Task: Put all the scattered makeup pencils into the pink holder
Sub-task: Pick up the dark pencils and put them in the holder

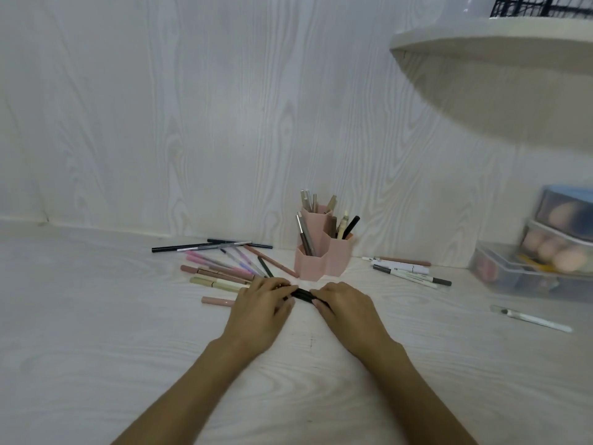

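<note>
The pink holder (316, 260) stands against the wall with several pencils upright in its compartments. Just in front of it, my left hand (261, 305) and my right hand (345, 305) both grip a small bundle of black pencils (301, 295) lying on the table. Their ends are hidden under my fingers. A pile of pink, beige and black pencils (221, 268) lies scattered to the left of the holder. A few white and brown pencils (407, 271) lie to its right. One white pencil (536, 319) lies alone at the far right.
Clear plastic boxes (545, 248) holding makeup sponges are stacked at the right edge. A white rounded shelf (494, 46) with a black wire basket (542, 6) juts out at the upper right. The white wood-grain wall rises just behind the holder.
</note>
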